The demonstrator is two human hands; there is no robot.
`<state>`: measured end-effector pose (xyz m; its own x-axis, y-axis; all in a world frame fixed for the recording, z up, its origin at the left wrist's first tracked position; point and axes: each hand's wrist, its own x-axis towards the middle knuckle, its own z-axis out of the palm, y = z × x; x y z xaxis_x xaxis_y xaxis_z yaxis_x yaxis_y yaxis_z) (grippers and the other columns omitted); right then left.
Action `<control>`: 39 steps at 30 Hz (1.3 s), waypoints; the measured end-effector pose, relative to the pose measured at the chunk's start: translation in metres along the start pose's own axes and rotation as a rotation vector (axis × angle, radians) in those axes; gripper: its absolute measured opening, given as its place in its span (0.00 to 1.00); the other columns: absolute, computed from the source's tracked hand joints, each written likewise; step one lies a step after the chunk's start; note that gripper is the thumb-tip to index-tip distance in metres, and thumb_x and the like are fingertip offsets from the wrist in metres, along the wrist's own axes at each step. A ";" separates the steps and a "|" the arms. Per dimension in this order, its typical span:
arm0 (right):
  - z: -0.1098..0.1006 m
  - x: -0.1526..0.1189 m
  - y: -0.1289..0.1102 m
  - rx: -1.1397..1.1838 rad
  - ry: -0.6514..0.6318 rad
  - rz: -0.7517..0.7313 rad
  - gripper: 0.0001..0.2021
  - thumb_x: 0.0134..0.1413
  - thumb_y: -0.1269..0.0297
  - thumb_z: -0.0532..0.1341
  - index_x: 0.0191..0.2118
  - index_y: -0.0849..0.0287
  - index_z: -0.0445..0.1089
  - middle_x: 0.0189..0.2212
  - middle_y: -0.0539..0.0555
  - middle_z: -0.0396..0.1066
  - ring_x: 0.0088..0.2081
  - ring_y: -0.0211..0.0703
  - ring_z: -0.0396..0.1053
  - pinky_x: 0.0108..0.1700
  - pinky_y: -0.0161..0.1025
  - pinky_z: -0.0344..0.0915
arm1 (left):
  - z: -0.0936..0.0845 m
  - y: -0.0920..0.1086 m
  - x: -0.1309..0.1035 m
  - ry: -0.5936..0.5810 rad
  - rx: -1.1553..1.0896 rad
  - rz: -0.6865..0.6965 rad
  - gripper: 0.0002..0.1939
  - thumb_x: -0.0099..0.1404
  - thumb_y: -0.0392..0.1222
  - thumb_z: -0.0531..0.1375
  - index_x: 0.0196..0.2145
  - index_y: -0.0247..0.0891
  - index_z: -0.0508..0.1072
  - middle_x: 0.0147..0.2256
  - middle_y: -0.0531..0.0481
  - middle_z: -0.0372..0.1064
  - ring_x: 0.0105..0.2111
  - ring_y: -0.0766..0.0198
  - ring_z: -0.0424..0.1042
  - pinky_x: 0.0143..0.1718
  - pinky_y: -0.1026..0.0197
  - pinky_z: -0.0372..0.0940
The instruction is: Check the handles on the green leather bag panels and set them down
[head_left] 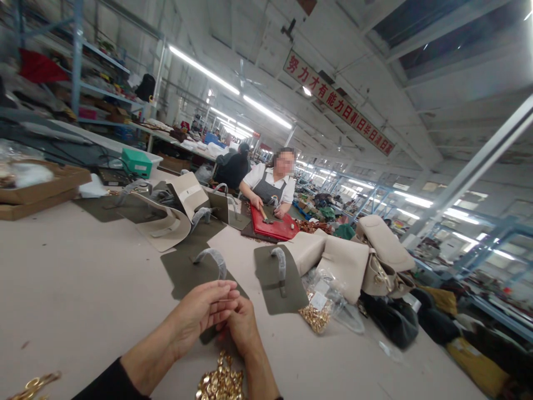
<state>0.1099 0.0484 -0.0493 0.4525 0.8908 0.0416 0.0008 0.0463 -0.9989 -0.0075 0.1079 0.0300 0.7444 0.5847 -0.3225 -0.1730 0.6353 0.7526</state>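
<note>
My left hand and my right hand meet above the near part of the table. Fingertips are pressed together on both; whatever they pinch is hidden between them. Just beyond lies a dark olive flat panel with an arched handle wrapped in clear plastic. A small dark piece shows under my fingers, and I cannot tell whether it belongs to that panel. Close below my wrists sits a heap of small gold metal fittings. A second olive panel with a wrapped handle lies to the right.
A plastic bag of gold fittings and several beige handbags stand at right. More panels are piled at back left, near a cardboard tray. Across the table a person holds a hammer over a red pad.
</note>
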 end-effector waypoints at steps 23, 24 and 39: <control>-0.002 0.003 0.008 0.018 0.007 0.001 0.09 0.41 0.64 0.58 0.28 0.65 0.71 0.16 0.50 0.65 0.16 0.34 0.61 0.13 0.27 0.58 | 0.001 -0.002 0.000 -0.008 0.010 -0.016 0.08 0.70 0.30 0.56 0.46 0.25 0.69 0.37 0.37 0.73 0.29 0.65 0.74 0.28 0.69 0.70; -0.002 0.003 0.008 0.017 0.011 0.001 0.09 0.41 0.65 0.58 0.28 0.65 0.71 0.16 0.50 0.65 0.15 0.34 0.61 0.13 0.27 0.58 | 0.001 -0.002 0.000 -0.010 0.009 -0.014 0.08 0.70 0.30 0.56 0.46 0.25 0.69 0.37 0.37 0.73 0.29 0.65 0.74 0.28 0.69 0.70; -0.002 0.002 0.008 -0.008 0.007 0.005 0.10 0.42 0.65 0.57 0.30 0.65 0.72 0.17 0.51 0.67 0.15 0.35 0.61 0.13 0.28 0.58 | 0.001 -0.003 0.000 -0.004 0.015 -0.018 0.08 0.71 0.29 0.54 0.46 0.25 0.68 0.34 0.38 0.74 0.28 0.66 0.74 0.27 0.70 0.70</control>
<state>0.1122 0.0501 -0.0570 0.4591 0.8876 0.0364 0.0057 0.0380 -0.9993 -0.0063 0.1052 0.0288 0.7501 0.5709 -0.3337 -0.1498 0.6382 0.7552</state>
